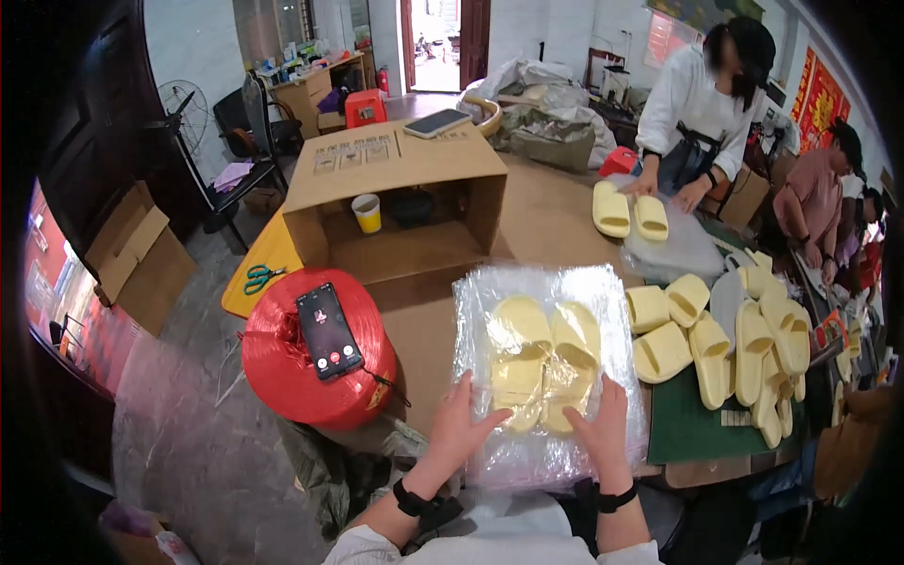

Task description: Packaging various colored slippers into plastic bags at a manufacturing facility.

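A pair of pale yellow slippers (pixel 519 330) lies side by side inside a clear plastic bag (pixel 480 292), on top of a stack of similar clear bags at the table's front. My left hand (pixel 461 422) rests at the lower left of the pair, its thumb stretched inward over the plastic. Opposite it, my right hand (pixel 603 428) touches the bag at the lower right, thumb pointing in and fingers spread forward. Neither hand is closed around anything. The undersides of both hands are hidden.
Left of the bags, a phone (pixel 329 331) lies on a red twine roll (pixel 273 377). Scissors (pixel 261 279) lie behind. An open cardboard box (pixel 395 179) holds a yellow cup (pixel 366 215). Loose slippers (pixel 710 358) pile up at right. A co-worker (pixel 702 113) handles another pair.
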Demonstrator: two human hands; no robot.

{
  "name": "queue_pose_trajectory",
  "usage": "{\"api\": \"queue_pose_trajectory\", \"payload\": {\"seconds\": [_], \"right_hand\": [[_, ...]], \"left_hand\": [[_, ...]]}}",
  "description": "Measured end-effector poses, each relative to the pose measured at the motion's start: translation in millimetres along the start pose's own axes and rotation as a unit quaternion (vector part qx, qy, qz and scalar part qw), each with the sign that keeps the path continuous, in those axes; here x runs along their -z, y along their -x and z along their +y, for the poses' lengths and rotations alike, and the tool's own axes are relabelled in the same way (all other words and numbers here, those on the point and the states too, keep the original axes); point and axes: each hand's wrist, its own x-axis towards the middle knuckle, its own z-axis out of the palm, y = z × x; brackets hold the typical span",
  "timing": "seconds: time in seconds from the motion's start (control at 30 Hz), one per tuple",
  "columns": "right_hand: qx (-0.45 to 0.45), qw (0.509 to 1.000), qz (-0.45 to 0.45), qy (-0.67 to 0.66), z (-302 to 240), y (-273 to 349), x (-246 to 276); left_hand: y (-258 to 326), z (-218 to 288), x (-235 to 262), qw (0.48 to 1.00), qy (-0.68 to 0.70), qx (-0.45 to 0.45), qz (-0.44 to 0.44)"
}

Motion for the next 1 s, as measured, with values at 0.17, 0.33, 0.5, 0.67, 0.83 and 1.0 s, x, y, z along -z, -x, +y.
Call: {"api": "queue_pose_trajectory", "payload": {"seconds": [0.17, 0.33, 0.5, 0.67, 0.83, 1.0], "right_hand": [[-0.057, 0.997, -0.036, -0.032, 4, 2, -4], [-0.089, 0.994, -0.048, -0.036, 5, 0, -7], [-0.092, 0.993, -0.041, -0.065, 8, -1, -7], [-0.101, 0.985, 0.024, -0.140, 2, 9, 2], [-0.155, 0.945, 0.047, -0.285, 9, 23, 20], [-0.271, 0.832, -0.043, -0.483, 19, 27, 53]], "left_hand": [[-22, -5, -23, 0.998, -0.041, -0.031, 0.025], [-34, -4, -20, 0.997, -0.077, -0.007, -0.012], [-33, -5, -26, 0.998, 0.037, 0.003, -0.044], [-11, -2, -42, 0.943, 0.325, 0.008, -0.073], [-6, -1, -42, 0.837, 0.515, -0.005, -0.185], [16, 10, -24, 0.793, 0.544, -0.038, -0.270]]}}
